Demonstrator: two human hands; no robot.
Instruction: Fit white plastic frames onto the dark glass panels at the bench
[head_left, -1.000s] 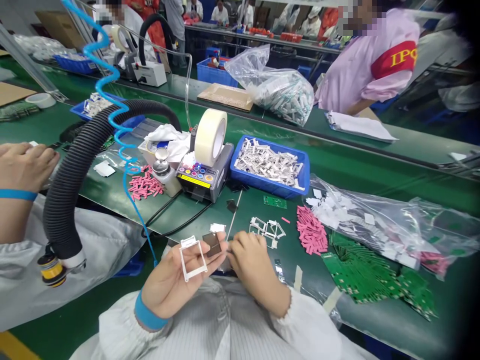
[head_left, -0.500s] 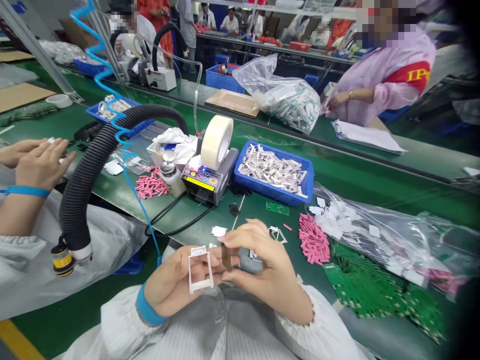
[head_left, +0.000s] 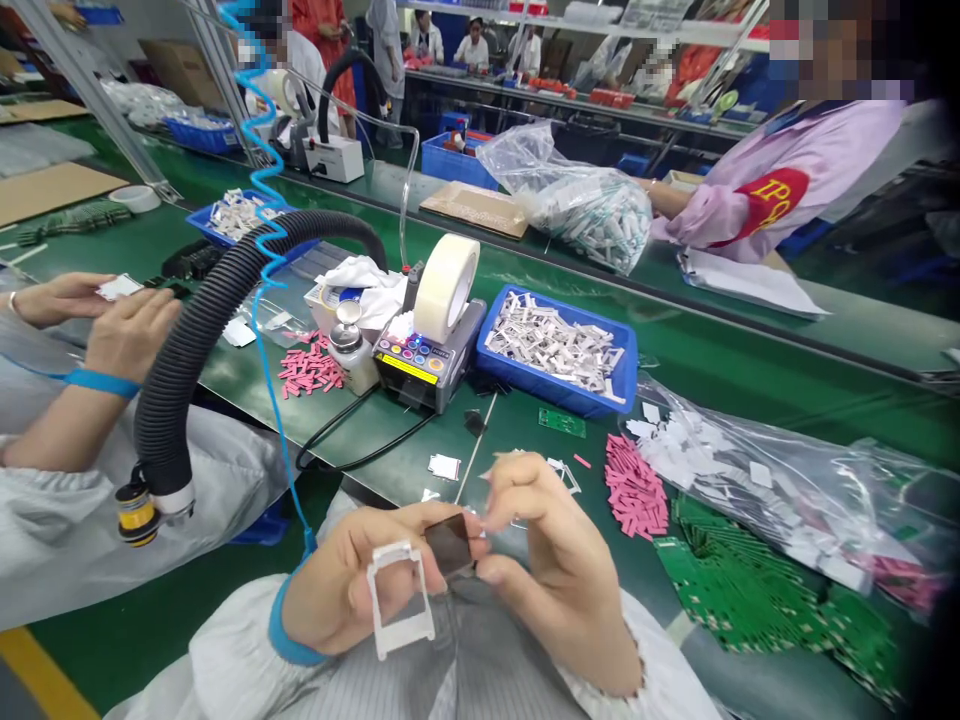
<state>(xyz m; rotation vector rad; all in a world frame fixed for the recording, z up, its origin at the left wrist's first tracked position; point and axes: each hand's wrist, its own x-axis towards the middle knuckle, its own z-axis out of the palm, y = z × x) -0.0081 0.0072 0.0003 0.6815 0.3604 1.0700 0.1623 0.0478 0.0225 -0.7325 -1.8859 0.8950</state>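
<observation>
1. The white plastic frame (head_left: 405, 637) is in the left hand (head_left: 330, 575), above the wearer's lap, tilted, its opening facing the camera.
2. That hand's thumb and fingers are closed on the frame; a dark rectangular panel (head_left: 448, 545) lies against its fingers, just beside the frame's upper right.
3. The right hand (head_left: 562, 565) has thumb and fingers curved and parted, tips at the panel's right edge; whether they grip it, I cannot tell.
4. Beyond the hands, a white flat piece (head_left: 444, 467) and a small green circuit board (head_left: 562, 422) lie on the green worktable (head_left: 390, 465).
5. Farther back stands a tape dispenser (head_left: 407, 385) carrying a cream tape roll (head_left: 442, 290), beside a blue bin (head_left: 555, 388) heaped with white frames.
6. To the right, pink strips (head_left: 636, 490) are piled near overlapping green circuit boards (head_left: 750, 590).
7. At the left, a co-worker's hands (head_left: 124, 330) hold a white part.
</observation>
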